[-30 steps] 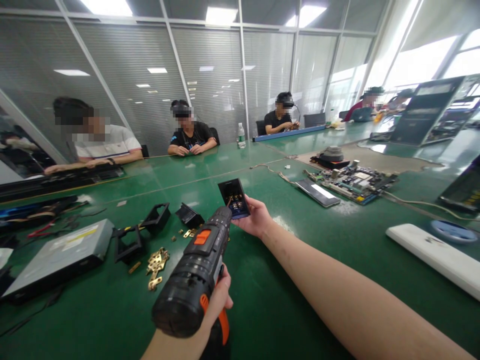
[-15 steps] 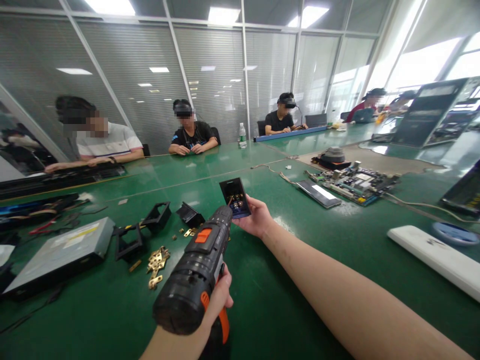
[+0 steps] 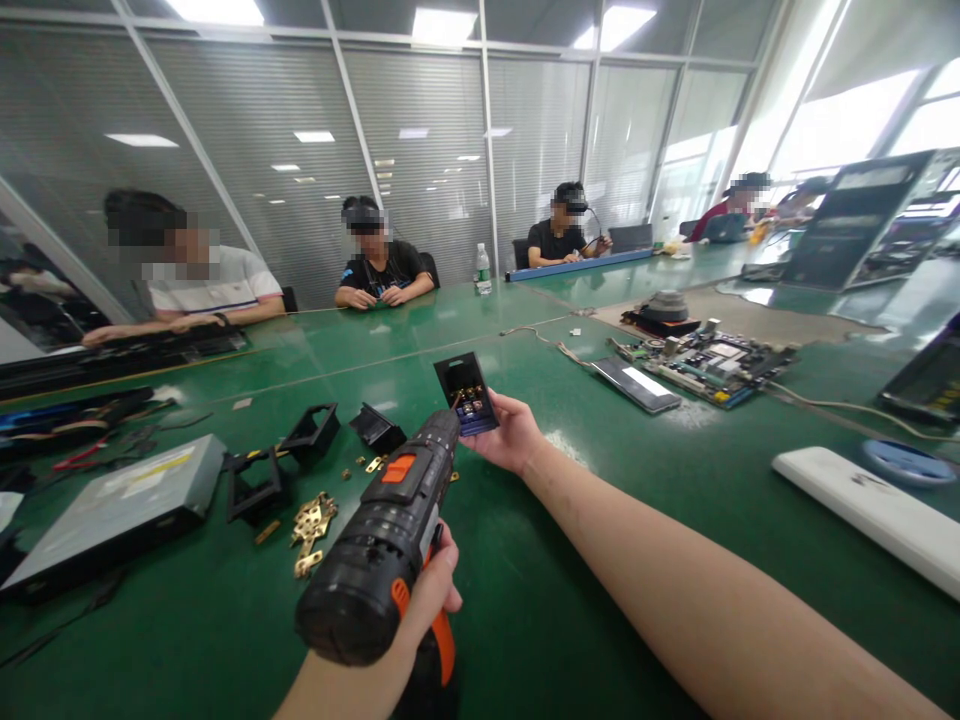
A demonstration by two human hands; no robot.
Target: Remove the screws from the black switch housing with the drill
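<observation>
My left hand [image 3: 435, 580] is wrapped round the handle of a black and orange cordless drill [image 3: 375, 550]. The drill slants away from me, its bit reaching the opening of a small black plastic housing [image 3: 454, 374]. That housing is held tilted up by my right hand [image 3: 514, 432], gripping its right side and underside. Small brass-coloured parts show inside it; whether the bit touches one, I cannot tell. Left of the drill lie a pile of brass pieces [image 3: 313, 522] and more black housings, one of them a square frame [image 3: 312, 432].
A metal disc drive [image 3: 124, 510] lies on the green table at left. On the right are a circuit board [image 3: 712, 362], a dark flat pack [image 3: 637, 384] and a long white case [image 3: 862, 505]. Several people sit across the table, near a bottle [image 3: 483, 272].
Drill, housing and both hands appear slightly further left, as the whole view has shifted a little. Both grips are the same. A person at the far side has raised a hand.
</observation>
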